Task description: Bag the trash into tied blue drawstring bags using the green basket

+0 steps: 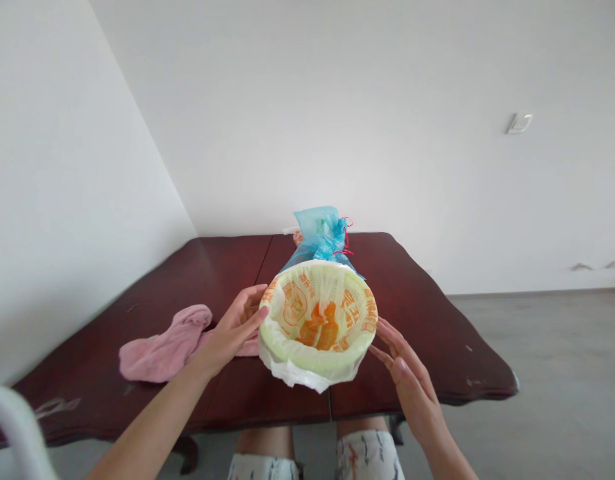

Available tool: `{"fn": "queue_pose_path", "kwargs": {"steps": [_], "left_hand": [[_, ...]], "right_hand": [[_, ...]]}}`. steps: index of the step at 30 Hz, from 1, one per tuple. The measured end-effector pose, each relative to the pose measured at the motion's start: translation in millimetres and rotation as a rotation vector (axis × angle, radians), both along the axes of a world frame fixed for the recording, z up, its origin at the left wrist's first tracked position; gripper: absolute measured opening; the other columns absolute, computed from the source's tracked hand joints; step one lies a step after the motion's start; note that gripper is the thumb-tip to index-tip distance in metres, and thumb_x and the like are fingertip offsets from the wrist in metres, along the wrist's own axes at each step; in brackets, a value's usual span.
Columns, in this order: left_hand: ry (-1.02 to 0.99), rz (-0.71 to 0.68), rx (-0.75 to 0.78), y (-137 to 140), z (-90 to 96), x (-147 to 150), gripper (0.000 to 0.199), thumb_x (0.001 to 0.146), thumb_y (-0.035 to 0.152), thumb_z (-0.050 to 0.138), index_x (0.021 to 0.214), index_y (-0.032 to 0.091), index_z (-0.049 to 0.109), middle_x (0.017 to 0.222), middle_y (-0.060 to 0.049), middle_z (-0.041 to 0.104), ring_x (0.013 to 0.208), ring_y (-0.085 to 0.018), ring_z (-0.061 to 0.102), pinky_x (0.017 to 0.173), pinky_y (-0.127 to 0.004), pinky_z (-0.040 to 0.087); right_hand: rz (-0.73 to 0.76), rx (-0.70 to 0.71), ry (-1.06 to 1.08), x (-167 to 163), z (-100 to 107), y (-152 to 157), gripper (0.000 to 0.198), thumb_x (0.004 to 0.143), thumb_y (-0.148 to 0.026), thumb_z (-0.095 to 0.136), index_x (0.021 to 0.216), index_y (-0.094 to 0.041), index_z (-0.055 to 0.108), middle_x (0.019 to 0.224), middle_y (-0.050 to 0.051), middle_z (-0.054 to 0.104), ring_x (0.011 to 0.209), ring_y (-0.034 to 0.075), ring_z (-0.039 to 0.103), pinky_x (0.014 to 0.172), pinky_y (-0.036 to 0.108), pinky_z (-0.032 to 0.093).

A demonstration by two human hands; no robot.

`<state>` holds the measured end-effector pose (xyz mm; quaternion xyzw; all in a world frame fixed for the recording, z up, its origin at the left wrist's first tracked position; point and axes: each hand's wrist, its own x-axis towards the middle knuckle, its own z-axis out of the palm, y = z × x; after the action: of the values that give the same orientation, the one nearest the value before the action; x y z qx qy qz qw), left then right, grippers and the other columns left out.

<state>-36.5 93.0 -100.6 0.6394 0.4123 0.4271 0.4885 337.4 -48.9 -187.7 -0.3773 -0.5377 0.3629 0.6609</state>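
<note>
Round container [360, 357] lined with a pale, see-through plastic bag [332, 283] sits mid-frame over the near part of the dark red counter [387, 267], mouth facing the camera; can't tell if it's resting or lifted. Bag is folded over the rim, with orange printing and a loose whitish edge hanging at 6 o'clock.

Clock directions from the container: left hand [240, 317] at 9, fingers partly bent, thumb at the rim; can't tell how firmly it grips. Right hand [404, 367] between 3 and 4, open, fingers stretched out along the container's side, thumb apart.

Blue plastic bag [322, 233] with red ties [346, 240] at 12, right behind the container, bunched near its top. Pink cloth [167, 347] at 9, crumpled, partly behind the left forearm. Patterned shorts [370, 457] at 6, below the counter edge. White wall fitting [519, 123] at 2.
</note>
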Motion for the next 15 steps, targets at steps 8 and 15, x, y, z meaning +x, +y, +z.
{"fn": "queue_pose_path", "kwargs": {"steps": [8,15], "left_hand": [[-0.156,0.002,-0.348,-2.9,-10.9,-8.6,0.065,0.103,0.078,0.084,0.143,0.028,0.071,0.139,-0.010,0.085,0.109,-0.026,0.087,0.093,-0.043,0.074],[-0.206,-0.064,-0.459,-4.9,-24.1,-20.7,0.059,0.105,0.072,0.085,0.132,0.021,0.079,0.125,-0.014,0.089,0.094,-0.025,0.087,0.074,-0.034,0.071]], "right_hand": [[0.038,-0.057,0.061,-6.1,-4.9,-7.6,0.059,0.120,-0.063,0.060,0.176,-0.045,0.063,0.190,0.008,0.053,0.161,0.043,0.067,0.127,0.070,0.062],[0.062,-0.077,0.151,-3.9,-21.6,-9.8,0.059,0.120,-0.061,0.059,0.177,-0.044,0.062,0.191,0.009,0.051,0.143,0.038,0.080,0.123,0.064,0.066]]}}
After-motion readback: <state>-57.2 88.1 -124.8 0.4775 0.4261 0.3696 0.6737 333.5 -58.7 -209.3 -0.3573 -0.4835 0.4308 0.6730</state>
